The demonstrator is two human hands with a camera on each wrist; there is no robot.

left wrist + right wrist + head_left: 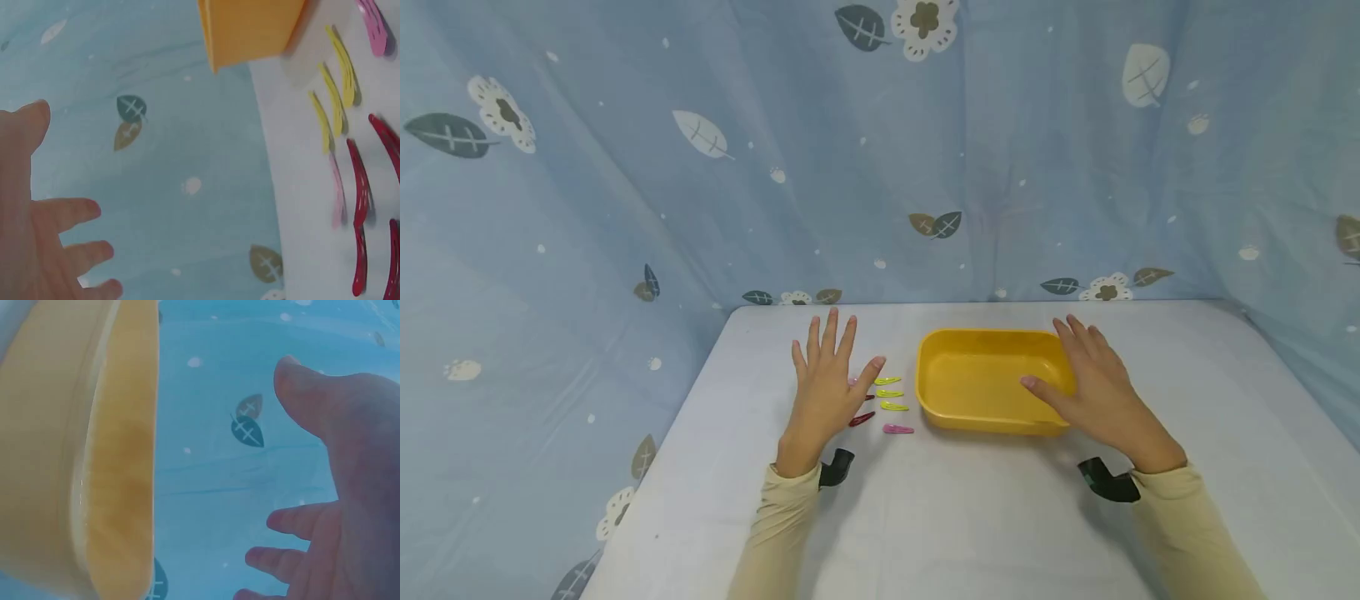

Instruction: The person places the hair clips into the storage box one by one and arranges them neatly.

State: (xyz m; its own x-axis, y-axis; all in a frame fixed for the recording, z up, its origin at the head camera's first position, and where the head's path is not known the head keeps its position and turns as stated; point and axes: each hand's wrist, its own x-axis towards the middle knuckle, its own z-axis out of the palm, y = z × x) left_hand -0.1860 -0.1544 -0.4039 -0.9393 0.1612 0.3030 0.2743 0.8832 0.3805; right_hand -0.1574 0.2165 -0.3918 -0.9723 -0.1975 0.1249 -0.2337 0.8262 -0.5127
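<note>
My left hand [826, 392] hovers over the left part of the table with its fingers spread and nothing in them. Beneath and beside it lie several small hair clips: yellow ones [893, 407], a pink one [898, 429] and dark red ones [862, 419]. The left wrist view shows more of the red clips [361, 187], partly hidden by the hand in the head view. Over the right end of a yellow plastic basin [985, 423], my right hand [1101, 396] is held with fingers extended, holding nothing. Only the inner walls and floor show in the basin.
A white cloth covers the table [925, 525]. Behind it and along the left hangs a blue curtain [865, 167] with leaf and flower prints. Dark curved pieces [1108, 482] stick out at both wrists.
</note>
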